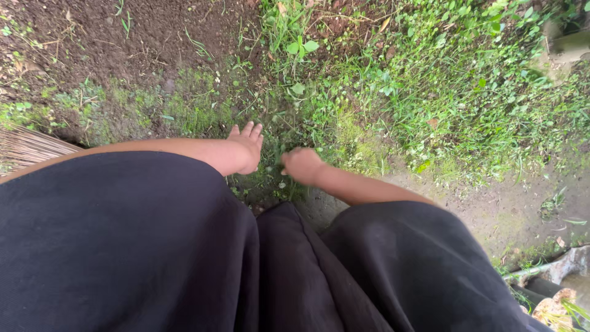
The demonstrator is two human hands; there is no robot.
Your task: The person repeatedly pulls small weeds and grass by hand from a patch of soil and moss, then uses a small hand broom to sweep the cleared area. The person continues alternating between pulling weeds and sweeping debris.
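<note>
Broadly, we note a patch of ground that falls into two zones: dark, bare brown soil (pixel 123 37) across the upper left, and a dense mat of low green weeds and grass (pixel 455 92) across the upper right, thinning into mossy growth in the middle. Below these, black cloth over the knees (pixel 123 246) fills the lower part of the view, which puts us in a low crouch over the bed.

At the far left edge we record a bundle of pale straw-like broom bristles (pixel 27 147), lying well apart from both hands. A grey pipe or stone edge (pixel 556 267) shows at the lower right.

Our left hand (pixel 246 147) is spread, fingers extended and together, palm down on or just above the mossy ground; it holds nothing. Our right hand (pixel 302 165) is closed into a fist near the left, at the small weeds (pixel 279 138) between the two hands. We cannot tell whether stems are inside the fist, since the knuckles hide the palm.

In our judgement, the step is done well by gripping low at the base of the growth, keeping the flat hand pressed beside it to steady the soil, and drawing straight up, so roots come away rather than snapping.
</note>
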